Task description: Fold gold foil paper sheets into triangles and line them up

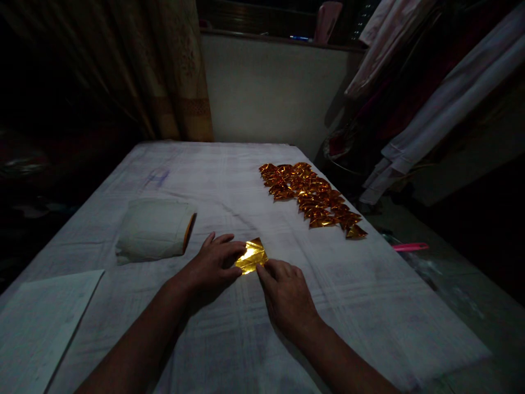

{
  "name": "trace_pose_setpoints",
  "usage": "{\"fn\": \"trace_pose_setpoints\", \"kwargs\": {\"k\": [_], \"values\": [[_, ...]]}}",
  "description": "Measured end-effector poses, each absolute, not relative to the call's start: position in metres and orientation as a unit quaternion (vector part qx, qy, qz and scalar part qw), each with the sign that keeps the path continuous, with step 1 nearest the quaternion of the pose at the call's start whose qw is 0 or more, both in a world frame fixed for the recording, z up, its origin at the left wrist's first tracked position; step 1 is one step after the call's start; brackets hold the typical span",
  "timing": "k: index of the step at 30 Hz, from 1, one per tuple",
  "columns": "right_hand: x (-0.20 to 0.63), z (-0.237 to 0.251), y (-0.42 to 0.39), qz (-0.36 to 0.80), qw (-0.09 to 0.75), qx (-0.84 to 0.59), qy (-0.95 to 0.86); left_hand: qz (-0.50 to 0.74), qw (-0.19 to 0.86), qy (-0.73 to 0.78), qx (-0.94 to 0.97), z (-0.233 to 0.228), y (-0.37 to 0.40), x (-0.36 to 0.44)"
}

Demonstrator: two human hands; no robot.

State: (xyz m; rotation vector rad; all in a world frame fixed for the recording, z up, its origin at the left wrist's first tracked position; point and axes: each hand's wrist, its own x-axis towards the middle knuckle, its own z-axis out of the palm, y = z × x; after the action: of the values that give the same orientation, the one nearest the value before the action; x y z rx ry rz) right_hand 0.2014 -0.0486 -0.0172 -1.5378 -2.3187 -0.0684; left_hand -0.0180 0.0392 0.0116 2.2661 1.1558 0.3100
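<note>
A small piece of shiny gold foil paper (251, 256), partly folded, lies on the white cloth of the table (229, 180). My left hand (213, 264) presses its left edge with the fingertips. From the right, my right hand (285, 293) pinches the foil's lower right edge. Both hands rest on the cloth at the table's near middle.
Several folded gold foil pieces (314, 200) lie in rows at the far right of the table. A roll of pale paper with a gold inner side (153, 230) sits to the left. A white sheet (39, 323) lies at the near left corner. Hanging clothes (430, 104) are at the right.
</note>
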Motion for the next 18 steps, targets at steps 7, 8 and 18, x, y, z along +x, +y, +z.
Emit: {"fn": "trace_pose_setpoints", "kwargs": {"k": [7,8,18], "values": [[0.206,-0.01,-0.051,-0.003,0.192,-0.584,-0.789,0.116,0.277,0.437,0.848,0.013,0.04,-0.018],[0.204,-0.01,-0.05,-0.002,0.194,-0.575,-0.795,0.116,0.277,0.436,0.848,0.013,0.04,-0.018],[0.199,-0.006,-0.039,0.12,0.102,-0.486,-0.86,0.106,0.269,0.446,0.847,0.009,0.041,-0.018]]}}
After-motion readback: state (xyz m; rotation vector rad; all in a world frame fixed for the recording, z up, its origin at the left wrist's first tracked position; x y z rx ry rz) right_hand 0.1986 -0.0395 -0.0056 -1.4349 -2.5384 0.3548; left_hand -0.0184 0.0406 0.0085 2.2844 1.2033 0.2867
